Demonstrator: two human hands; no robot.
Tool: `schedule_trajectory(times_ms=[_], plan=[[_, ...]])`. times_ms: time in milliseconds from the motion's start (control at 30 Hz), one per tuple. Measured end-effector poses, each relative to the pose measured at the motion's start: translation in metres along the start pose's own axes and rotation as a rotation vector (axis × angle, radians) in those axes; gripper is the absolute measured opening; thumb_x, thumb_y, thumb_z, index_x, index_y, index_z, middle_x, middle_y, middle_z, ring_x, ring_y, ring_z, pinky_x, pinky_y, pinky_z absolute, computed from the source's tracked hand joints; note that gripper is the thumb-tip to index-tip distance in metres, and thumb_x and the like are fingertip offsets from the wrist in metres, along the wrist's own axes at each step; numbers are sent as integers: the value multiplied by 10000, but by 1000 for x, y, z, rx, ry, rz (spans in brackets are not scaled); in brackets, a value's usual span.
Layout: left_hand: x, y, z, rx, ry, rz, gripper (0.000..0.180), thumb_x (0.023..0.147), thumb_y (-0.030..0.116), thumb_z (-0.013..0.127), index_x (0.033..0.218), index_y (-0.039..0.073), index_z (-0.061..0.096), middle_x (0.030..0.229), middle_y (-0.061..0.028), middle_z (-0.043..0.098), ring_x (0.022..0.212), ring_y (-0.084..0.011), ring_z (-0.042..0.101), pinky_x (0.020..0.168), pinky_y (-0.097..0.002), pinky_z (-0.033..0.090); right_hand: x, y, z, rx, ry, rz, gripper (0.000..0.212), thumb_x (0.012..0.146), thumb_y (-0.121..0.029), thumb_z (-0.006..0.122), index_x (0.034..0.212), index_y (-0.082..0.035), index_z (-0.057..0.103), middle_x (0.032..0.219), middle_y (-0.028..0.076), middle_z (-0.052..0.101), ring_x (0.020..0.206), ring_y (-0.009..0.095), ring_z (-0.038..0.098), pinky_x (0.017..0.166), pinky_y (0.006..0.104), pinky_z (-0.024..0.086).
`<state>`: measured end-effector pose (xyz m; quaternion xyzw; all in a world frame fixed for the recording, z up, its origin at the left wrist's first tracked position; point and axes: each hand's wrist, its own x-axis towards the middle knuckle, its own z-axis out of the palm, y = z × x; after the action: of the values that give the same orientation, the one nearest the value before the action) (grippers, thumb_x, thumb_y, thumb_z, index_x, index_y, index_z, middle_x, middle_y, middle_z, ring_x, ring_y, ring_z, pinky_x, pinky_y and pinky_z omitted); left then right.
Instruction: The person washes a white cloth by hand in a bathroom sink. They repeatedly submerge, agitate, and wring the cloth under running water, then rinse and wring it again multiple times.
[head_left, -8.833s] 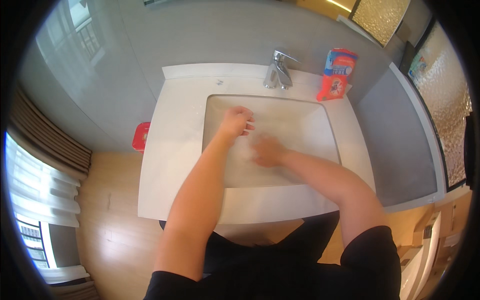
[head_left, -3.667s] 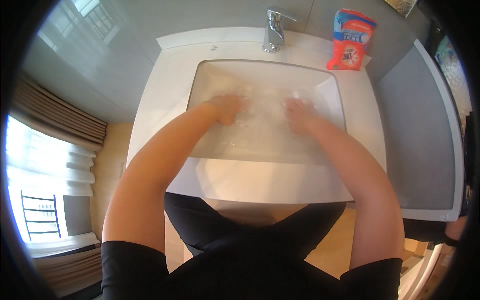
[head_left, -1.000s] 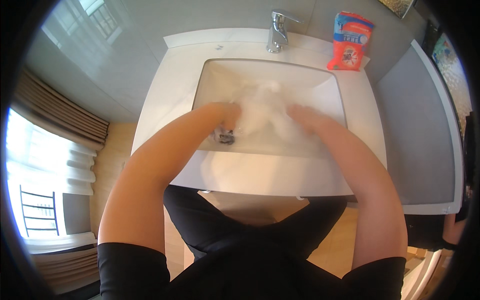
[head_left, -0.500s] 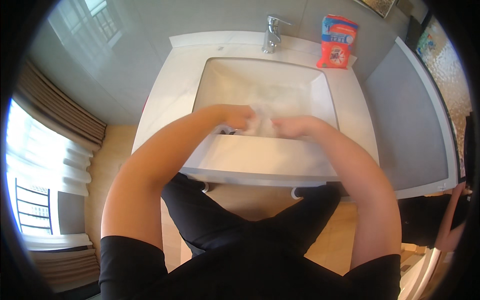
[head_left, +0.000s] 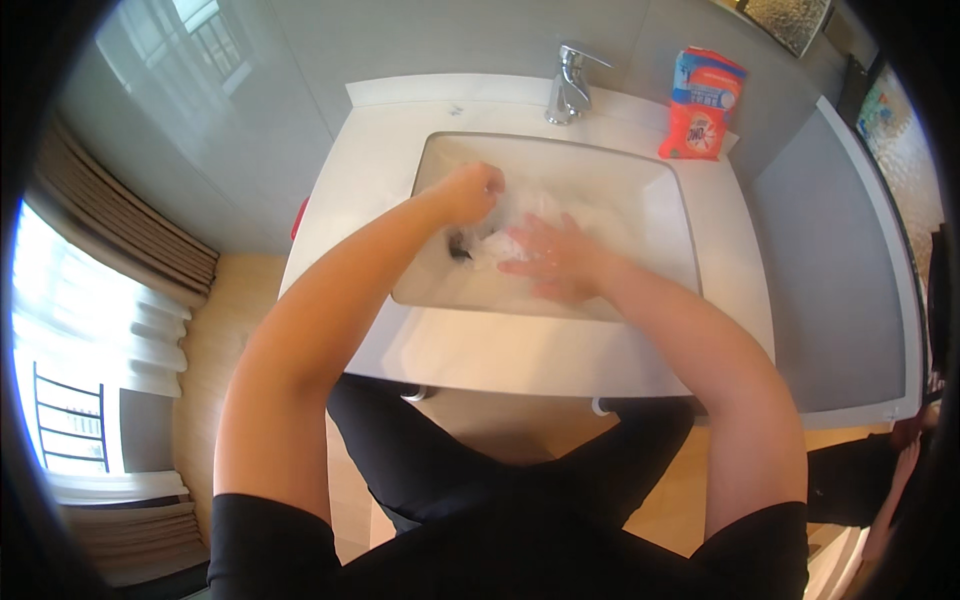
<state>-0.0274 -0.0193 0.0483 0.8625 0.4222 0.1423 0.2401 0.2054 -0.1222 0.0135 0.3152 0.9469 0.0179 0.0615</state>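
Observation:
Both hands are inside a white rectangular sink that holds cloudy, foamy water. My left hand is closed near the sink's left side, its fingers curled over. Below it hangs something pale and wet, like a white cloth, partly blurred and mixed with the foam. A small dark patch shows beside the pale material, too unclear to name. Fingers spread, my right hand lies palm down over the foamy water and the pale material. What lies beneath it is hidden.
A chrome faucet stands behind the sink. On the white countertop, a red and blue packet stands at the back right corner. A grey panel borders the counter's right side. Another person's arm shows at the far right.
My left hand has moved up and away from the sink's front edge. The right hand has opened from a closed grip and spread its fingers. The view has shifted slightly.

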Motion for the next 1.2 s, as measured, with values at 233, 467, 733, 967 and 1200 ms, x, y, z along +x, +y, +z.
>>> schedule_trajectory(times_ms=[233, 467, 733, 967, 1200], plan=[[9, -21, -22, 624, -123, 216, 187, 850, 38, 536, 965, 79, 677, 1086, -89, 630, 1088, -292, 586, 918, -411, 472, 63, 27, 20, 43, -88, -66, 555, 894, -456, 598, 1432, -382, 482, 1519, 118, 386, 1437, 364, 264, 1066, 636, 296], [38, -59, -35, 578, -77, 232, 142, 849, 65, 530, 889, 77, 665, 1020, -104, 641, 989, -312, 617, 827, -445, 490, 117, 67, 107, 248, 306, 40, 621, 886, -453, 580, 1456, -227, 476, 1441, 154, 495, 1314, 352, 465, 1086, 519, 332], [63, -60, -8, 565, -378, 58, 154, 848, 161, 556, 893, 75, 676, 955, -124, 672, 937, -344, 634, 794, -472, 498, 112, 76, 40, 137, 42, 381, 397, 885, -341, 561, 1175, -85, 647, 1179, 133, 668, 1104, 330, 625, 979, 485, 457], [57, -35, 22, 612, -358, 21, 270, 827, 153, 581, 1062, 98, 701, 1190, -131, 627, 1110, -318, 605, 899, -457, 500, 74, 109, 74, 173, 62, 497, 313, 870, -364, 578, 1047, -124, 674, 1035, 157, 681, 1004, 351, 640, 918, 488, 482], [37, -12, 37, 641, -563, -219, 432, 807, 223, 669, 1222, 105, 666, 1403, -102, 555, 1319, -265, 509, 1063, -459, 400, -15, 94, 50, 101, -124, 607, 451, 916, -372, 516, 1297, -148, 606, 1391, 184, 482, 1315, 361, 425, 1111, 469, 331]])
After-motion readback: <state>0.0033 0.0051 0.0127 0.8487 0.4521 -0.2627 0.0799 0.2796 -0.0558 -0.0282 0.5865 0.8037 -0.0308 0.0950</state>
